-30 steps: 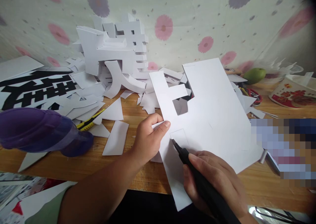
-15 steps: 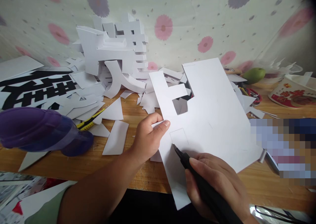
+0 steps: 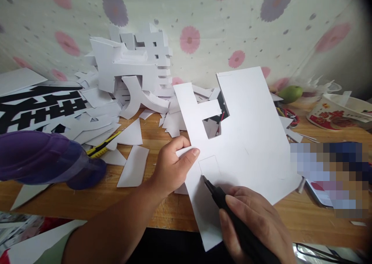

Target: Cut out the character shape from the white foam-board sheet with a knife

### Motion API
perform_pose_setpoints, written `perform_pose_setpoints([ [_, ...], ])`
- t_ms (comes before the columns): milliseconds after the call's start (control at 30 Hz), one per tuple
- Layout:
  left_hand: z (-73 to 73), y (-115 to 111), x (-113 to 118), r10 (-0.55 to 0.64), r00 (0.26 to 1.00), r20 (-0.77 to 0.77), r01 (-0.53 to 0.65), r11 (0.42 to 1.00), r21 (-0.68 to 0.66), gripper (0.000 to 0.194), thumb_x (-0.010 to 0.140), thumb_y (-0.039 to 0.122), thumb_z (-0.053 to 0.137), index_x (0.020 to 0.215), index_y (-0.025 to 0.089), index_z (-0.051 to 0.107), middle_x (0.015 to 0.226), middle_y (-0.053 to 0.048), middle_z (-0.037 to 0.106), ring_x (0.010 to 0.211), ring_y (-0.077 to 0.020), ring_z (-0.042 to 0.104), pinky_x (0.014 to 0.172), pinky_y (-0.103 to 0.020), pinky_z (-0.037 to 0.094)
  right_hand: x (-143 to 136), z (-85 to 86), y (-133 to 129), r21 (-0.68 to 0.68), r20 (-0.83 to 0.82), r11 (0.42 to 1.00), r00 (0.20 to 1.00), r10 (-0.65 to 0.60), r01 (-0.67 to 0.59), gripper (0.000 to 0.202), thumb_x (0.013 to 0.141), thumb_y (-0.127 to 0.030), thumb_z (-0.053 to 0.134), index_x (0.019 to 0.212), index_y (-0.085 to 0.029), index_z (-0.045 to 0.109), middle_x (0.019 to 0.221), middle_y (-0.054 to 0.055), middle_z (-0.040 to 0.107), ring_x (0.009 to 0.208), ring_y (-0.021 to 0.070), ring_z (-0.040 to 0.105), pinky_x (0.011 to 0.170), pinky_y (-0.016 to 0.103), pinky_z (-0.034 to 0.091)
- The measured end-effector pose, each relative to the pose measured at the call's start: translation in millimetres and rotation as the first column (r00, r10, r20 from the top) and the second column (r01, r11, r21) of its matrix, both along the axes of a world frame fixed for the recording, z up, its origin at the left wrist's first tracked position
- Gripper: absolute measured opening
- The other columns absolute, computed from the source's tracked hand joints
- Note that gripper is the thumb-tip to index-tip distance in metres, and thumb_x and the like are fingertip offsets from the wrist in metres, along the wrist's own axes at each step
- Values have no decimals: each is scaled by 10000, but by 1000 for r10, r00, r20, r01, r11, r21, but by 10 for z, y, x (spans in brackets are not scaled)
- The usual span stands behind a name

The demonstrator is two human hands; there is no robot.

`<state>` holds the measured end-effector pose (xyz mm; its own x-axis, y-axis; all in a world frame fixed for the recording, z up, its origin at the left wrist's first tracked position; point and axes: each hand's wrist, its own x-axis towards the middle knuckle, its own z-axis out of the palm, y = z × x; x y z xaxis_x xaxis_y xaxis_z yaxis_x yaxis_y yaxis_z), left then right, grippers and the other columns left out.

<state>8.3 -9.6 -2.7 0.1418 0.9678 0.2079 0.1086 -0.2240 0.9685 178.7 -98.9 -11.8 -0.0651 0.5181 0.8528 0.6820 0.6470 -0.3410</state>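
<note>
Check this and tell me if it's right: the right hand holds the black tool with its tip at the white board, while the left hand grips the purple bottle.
The last part is wrong: the head view shows the left hand gripping the left edge of the white board, not the purple bottle. The right hand does hold the black tool with its tip at the board.

I hold one flat white board sheet, with a stepped opening cut in its far part; its nearest corner goes out over the wooden bench's front edge. My black pen-shaped tool is slanted, its thin tip at a faintly drawn outline on the sheet.
</note>
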Motion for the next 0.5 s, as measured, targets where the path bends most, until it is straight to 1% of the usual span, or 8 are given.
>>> perform_pose_setpoints([
  [67, 23, -3, -5, -17, 1000, -6, 17, 999, 27, 184, 817, 363, 653, 743, 209, 584, 661, 25, 552, 605, -138, 462, 574, -270, 377, 15, 37, 6, 31, 61, 999, 998, 29, -31, 263, 761, -90, 623, 1006, -183, 593, 627, -17, 680, 585, 164, 714, 579, 245, 629],
  [167, 66, 3, -6, -62, 998, 0, 62, 997, 53, 101, 776, 261, 680, 776, 211, 592, 704, 31, 567, 644, -135, 489, 595, -261, 381, 22, 59, 26, 38, 110, 997, 992, 61, -65, 287, 777, -80, 605, 1047, -170, 571, 665, 9, 694, 608, 177, 722, 564, 263, 629],
  [233, 89, 12, -6, -113, 993, 14, 113, 992, 53, 117, 741, 205, 694, 814, 211, 602, 758, 34, 583, 685, -134, 515, 620, -254, 390, 8, 53, 35, 44, 103, 998, 994, 44, -49, 269, 786, -88, 605, 1040, -170, 573, 675, 13, 695, 616, 179, 726, 558, 261, 628],
  [300, 104, 21, -5, -137, 990, 23, 136, 990, 35, 143, 721, 173, 695, 817, 211, 595, 772, 39, 579, 697, -130, 520, 624, -248, 389, -14, 44, 34, 64, 77, 998, 997, -2, -3, 234, 790, -95, 616, 1012, -163, 587, 665, 7, 688, 602, 172, 721, 558, 252, 626],
  [367, 115, 25, -1, -114, 993, 15, 114, 993, 18, 143, 711, 153, 685, 789, 207, 578, 759, 43, 566, 695, -127, 515, 622, -247, 386, -28, 40, 28, 78, 45, 997, 999, -27, 24, 207, 794, -97, 617, 989, -161, 597, 647, -4, 680, 583, 164, 712, 563, 249, 626],
  [400, 121, 23, 3, -100, 995, 7, 100, 995, 13, 141, 709, 149, 680, 776, 206, 570, 753, 44, 562, 693, -127, 513, 622, -247, 386, -29, 40, 26, 76, 39, 997, 999, -21, 18, 207, 794, -95, 616, 989, -163, 598, 643, -7, 678, 582, 162, 709, 569, 249, 626],
  [500, 147, -1, 19, -79, 997, -13, 79, 997, 22, 136, 708, 156, 675, 757, 201, 556, 740, 44, 559, 689, -127, 509, 626, -251, 394, -7, 49, 26, 42, 56, 998, 998, 41, -43, 247, 781, -84, 609, 1015, -158, 588, 658, 9, 682, 604, 170, 712, 598, 261, 629],
])
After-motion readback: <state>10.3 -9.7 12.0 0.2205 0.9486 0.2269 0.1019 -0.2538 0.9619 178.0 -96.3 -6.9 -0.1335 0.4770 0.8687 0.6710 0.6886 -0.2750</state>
